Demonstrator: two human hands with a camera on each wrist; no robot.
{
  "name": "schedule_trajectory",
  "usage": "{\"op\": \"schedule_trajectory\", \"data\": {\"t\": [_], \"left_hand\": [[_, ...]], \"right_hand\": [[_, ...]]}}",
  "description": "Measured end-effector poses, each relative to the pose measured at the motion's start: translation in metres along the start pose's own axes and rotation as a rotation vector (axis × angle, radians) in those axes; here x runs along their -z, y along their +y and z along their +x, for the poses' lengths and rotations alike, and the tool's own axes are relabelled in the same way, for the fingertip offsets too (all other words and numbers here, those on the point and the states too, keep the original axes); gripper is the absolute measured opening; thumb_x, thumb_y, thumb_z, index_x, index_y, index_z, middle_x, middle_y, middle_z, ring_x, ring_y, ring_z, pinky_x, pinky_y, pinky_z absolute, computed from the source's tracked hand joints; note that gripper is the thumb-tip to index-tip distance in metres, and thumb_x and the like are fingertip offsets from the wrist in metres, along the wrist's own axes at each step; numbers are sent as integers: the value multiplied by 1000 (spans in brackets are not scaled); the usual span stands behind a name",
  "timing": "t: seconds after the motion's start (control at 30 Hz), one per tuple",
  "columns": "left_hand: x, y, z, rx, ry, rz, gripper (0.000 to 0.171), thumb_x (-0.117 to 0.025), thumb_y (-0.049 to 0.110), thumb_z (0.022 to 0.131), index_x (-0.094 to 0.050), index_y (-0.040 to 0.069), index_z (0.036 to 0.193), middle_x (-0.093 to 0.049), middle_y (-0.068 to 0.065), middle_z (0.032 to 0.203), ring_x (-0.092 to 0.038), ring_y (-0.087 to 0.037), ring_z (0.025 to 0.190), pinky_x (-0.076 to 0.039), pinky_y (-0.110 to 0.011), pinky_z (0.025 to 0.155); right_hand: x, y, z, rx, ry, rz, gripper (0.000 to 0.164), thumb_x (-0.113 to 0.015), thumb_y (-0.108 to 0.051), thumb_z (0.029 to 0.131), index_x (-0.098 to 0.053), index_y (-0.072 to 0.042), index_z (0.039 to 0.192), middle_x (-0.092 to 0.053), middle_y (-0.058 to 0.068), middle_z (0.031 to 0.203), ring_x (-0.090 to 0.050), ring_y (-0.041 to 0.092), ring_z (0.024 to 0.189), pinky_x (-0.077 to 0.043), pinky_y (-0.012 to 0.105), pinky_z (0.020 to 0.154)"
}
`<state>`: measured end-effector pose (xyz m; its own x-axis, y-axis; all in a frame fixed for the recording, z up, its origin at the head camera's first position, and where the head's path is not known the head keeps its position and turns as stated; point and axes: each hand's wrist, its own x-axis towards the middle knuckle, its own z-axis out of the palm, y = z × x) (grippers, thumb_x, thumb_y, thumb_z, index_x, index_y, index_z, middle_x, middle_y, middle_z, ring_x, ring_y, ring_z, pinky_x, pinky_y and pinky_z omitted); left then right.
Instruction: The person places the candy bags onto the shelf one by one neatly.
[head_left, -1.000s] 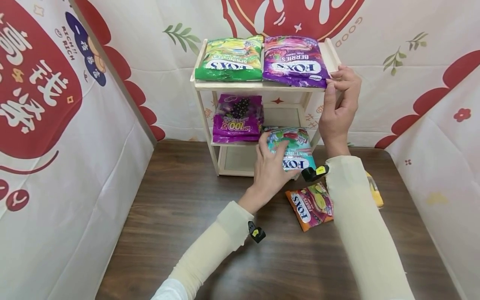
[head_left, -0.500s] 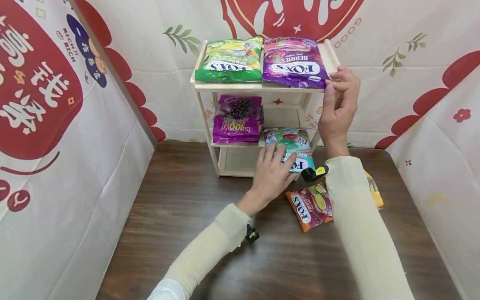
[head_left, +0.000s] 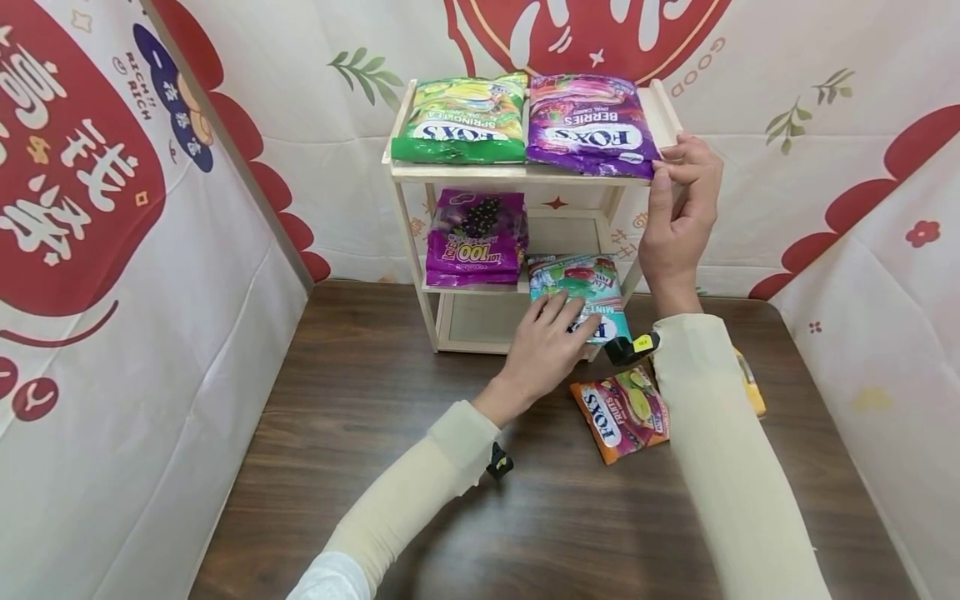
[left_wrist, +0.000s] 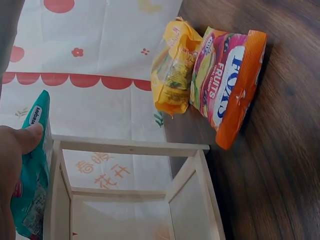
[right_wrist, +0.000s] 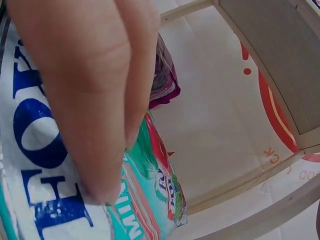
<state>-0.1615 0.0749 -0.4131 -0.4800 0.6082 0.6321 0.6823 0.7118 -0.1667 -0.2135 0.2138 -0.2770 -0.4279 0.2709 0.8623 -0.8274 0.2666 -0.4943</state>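
A teal candy bag [head_left: 579, 275] lies on the right of the middle level of a small wooden shelf [head_left: 459, 172], its near end jutting past the front edge. My left hand [head_left: 542, 354] rests on that near end, fingers fairly straight. In the left wrist view the thumb touches the side of the teal bag [left_wrist: 35, 182]; the right wrist view shows fingers on its printed face. My right hand [head_left: 681, 221] grips the shelf's top right front corner between thumb and fingers, beside a purple berries candy bag [head_left: 588, 125].
A green candy bag [head_left: 463, 117] lies on the top level's left. Below it sits a purple grape candy bag [head_left: 477, 239]. An orange fruits candy bag [head_left: 621, 414] and a yellow packet [left_wrist: 175, 70] lie on the brown table [head_left: 337, 467], right of the shelf. Printed cloth walls surround the table.
My left hand has loosened from around the teal bag, its fingers shifting down toward the bag's near end and straightening. The right hand stays on the shelf corner.
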Motion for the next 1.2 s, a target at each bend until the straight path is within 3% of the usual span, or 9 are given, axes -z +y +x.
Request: {"op": "schedule_trajectory", "data": {"t": [0.27, 0.5, 0.73, 1.03, 1.2], "left_hand": [[-1, -6, 6, 34, 4, -46, 40, -69, 41, 87, -65, 20, 120, -59, -9, 126, -51, -30, 121, -38, -44, 103], [-2, -13, 15, 101, -58, -52, 36, -63, 39, 91, -62, 22, 123, -57, -7, 129, -51, -29, 122, -36, -42, 106], [-2, -16, 21, 121, -123, -19, 36, -60, 37, 94, -58, 22, 126, -55, -6, 130, -49, -27, 123, -35, -42, 106], [-3, -12, 26, 172, -197, -3, 36, -60, 28, 95, -54, 21, 129, -50, -7, 134, -42, -27, 129, -35, -41, 106], [4, 4, 20, 156, -185, 8, 42, -62, 19, 90, -55, 20, 132, -49, -10, 137, -41, -30, 130, -36, -45, 106]], "right_hand": [[0, 0, 0, 1, -10, -5, 14, -48, 0, 88, -52, 12, 93, -53, 8, 110, -40, 29, 124, -26, 40, 111], [1, -2, 1, -1, -12, -9, 15, -49, 0, 88, -52, 13, 94, -53, 8, 110, -41, 28, 124, -26, 40, 111], [1, -2, 1, 0, -11, -7, 15, -48, 0, 88, -52, 13, 94, -53, 6, 110, -40, 28, 124, -27, 40, 111], [1, -1, 0, 2, -7, -2, 15, -48, 0, 87, -52, 13, 94, -53, 10, 110, -40, 28, 124, -27, 40, 111], [1, -1, 1, 1, -9, -11, 16, -48, 0, 88, -52, 14, 94, -53, 9, 111, -40, 28, 124, -28, 40, 111]]}}
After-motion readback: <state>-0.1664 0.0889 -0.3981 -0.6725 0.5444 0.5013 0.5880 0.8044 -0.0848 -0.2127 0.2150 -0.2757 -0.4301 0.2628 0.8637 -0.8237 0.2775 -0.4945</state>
